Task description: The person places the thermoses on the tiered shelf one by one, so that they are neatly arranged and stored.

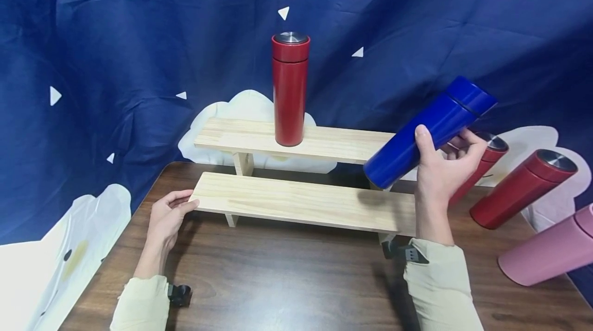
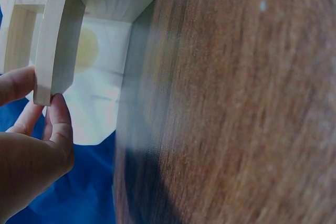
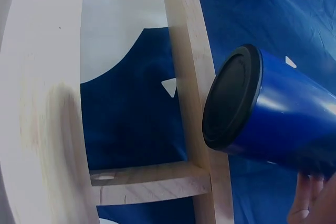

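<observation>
My right hand (image 1: 447, 169) grips a blue thermos flask (image 1: 426, 133), thumb on the near side and fingers behind. The flask is tilted, its base low to the left, over the right part of a two-step wooden shelf (image 1: 296, 199). In the right wrist view the flask's black base (image 3: 233, 98) shows near the upper board. With thumb and fingers, my left hand (image 1: 167, 218) pinches the left end of the lower board; the left wrist view shows the fingertips (image 2: 60, 108) at that end. A red thermos flask (image 1: 290, 94) stands upright on the upper board.
Right of the shelf, a red flask (image 1: 539, 189) and a pink flask (image 1: 551, 254) stand on the brown wooden table (image 1: 287, 279). Another red flask (image 1: 493, 153) is partly behind my right hand. A blue curtain (image 1: 185, 37) hangs behind the shelf.
</observation>
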Action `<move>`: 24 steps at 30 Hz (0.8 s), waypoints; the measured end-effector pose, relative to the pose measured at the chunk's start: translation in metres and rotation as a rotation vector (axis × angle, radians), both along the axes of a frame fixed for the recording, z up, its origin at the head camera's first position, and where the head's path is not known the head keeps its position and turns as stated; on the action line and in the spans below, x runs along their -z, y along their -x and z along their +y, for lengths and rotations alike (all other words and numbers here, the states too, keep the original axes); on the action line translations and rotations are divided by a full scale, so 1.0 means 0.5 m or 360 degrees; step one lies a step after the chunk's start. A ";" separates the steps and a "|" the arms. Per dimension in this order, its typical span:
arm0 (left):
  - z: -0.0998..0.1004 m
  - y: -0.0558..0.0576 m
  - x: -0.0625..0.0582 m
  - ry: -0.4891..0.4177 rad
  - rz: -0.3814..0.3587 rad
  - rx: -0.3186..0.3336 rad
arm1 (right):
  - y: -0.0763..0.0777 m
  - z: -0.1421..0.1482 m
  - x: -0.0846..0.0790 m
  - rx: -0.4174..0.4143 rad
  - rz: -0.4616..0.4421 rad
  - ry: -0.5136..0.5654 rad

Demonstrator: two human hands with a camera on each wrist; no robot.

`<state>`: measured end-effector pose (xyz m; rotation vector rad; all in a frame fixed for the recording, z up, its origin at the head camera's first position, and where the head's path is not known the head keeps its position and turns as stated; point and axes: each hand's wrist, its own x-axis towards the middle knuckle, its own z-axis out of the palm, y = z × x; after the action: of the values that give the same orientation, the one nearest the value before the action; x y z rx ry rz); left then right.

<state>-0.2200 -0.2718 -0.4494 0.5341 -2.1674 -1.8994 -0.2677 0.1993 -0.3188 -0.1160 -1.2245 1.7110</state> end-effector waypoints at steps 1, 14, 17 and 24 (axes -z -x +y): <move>0.000 0.000 0.000 0.0002 -0.0001 0.0000 | 0.002 -0.001 0.000 0.0001 -0.0005 0.0002; 0.002 0.003 0.006 0.0019 -0.0017 0.0019 | 0.011 -0.019 -0.013 -0.0053 0.0025 0.0032; 0.001 0.004 0.007 0.0026 -0.0021 0.0027 | 0.014 -0.024 -0.019 -0.0062 0.0050 0.0042; -0.002 0.001 0.005 -0.0004 0.0030 0.0013 | 0.020 -0.041 -0.034 -0.0081 0.0116 0.0075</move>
<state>-0.2205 -0.2727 -0.4520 0.5068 -2.1589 -1.9040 -0.2776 0.1789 -0.3019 -0.0509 -1.1427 1.7731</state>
